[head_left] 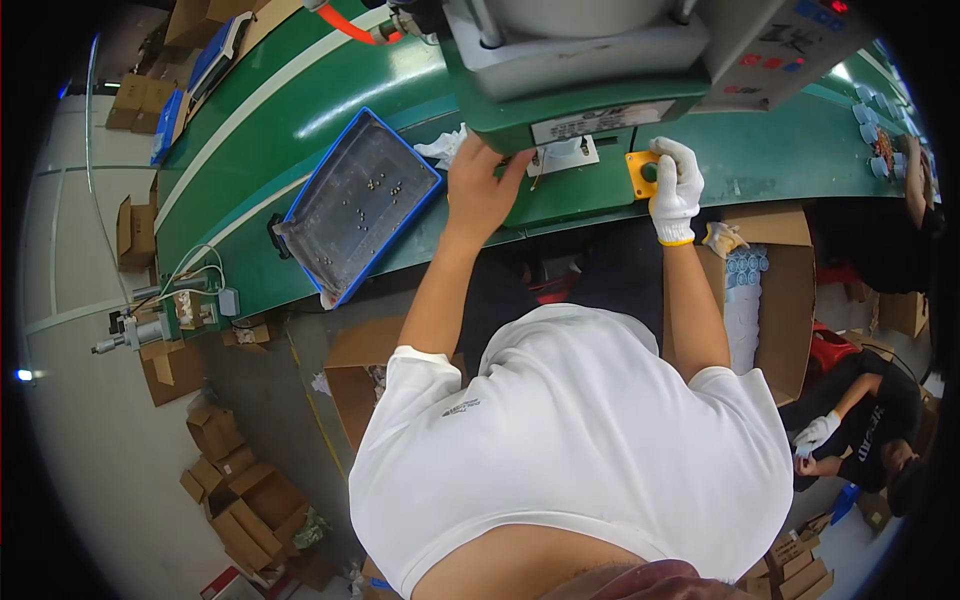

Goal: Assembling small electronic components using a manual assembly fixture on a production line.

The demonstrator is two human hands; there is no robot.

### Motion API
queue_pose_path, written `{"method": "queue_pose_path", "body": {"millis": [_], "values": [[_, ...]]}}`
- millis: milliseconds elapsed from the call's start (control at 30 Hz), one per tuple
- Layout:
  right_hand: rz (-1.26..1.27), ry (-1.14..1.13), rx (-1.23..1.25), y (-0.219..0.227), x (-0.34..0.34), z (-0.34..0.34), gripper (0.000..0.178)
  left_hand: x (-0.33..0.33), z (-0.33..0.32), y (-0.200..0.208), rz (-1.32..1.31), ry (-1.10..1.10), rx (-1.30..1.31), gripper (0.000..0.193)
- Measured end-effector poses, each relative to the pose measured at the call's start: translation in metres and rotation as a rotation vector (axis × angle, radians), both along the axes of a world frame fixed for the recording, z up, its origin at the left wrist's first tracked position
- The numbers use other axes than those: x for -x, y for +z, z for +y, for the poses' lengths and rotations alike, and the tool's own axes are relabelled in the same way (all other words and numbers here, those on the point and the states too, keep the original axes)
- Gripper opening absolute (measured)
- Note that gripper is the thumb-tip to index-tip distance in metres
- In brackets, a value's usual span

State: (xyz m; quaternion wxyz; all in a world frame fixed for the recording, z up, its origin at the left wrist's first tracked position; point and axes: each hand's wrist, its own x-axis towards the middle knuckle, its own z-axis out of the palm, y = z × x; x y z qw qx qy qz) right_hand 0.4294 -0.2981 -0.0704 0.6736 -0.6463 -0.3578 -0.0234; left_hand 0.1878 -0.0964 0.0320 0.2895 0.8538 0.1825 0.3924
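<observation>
My left hand (482, 190) is bare and reaches up to the front of a green press (490, 110). Its thumb stands apart from its fingers, and the fingertips are partly hidden at the machine's edge. Beside the thumb lies a pale metal plate (570, 155) under the press head. My right hand (677, 190), in a white knitted glove, is closed with curled fingers against a yellow push-button box (638, 188). A green button (650, 172) shows on the box next to the gloved thumb.
A blue-rimmed tray (345, 205) with small metal parts lies left on the green bench (260, 240). White cloth (443, 147) is crumpled behind my left hand. Cardboard boxes (785, 300) flank me, the right one holding clear plastic parts. Co-workers (865, 420) are at the right.
</observation>
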Motion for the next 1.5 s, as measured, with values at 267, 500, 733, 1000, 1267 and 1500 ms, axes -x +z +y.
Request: {"method": "queue_pose_path", "body": {"millis": [267,500,733,1000,1267,1500], "values": [[-0.045,-0.019,-0.031,0.003,0.003,-0.001,0.02,-0.03,0.046,0.04,0.128,-0.154,0.002,0.033],[-0.062,-0.019,-0.024,0.006,0.001,-0.001,0.02,-0.045,0.033,0.04,0.27,-0.183,0.145,0.04],[-0.022,-0.013,-0.034,0.009,0.001,0.0,0.019,-0.046,0.031,0.059,0.22,-0.252,0.125,0.04],[-0.341,0.015,-0.049,0.013,0.005,-0.003,0.014,0.08,-0.02,-0.048,0.1,0.177,-0.117,0.014],[-0.61,-0.065,0.124,0.029,0.006,0.002,0.008,0.083,-0.02,-0.042,0.102,0.348,-0.367,0.021],[-0.218,0.081,-0.066,-0.006,0.004,-0.011,0.02,0.134,0.068,-0.034,0.237,0.377,-0.124,0.021]]}}
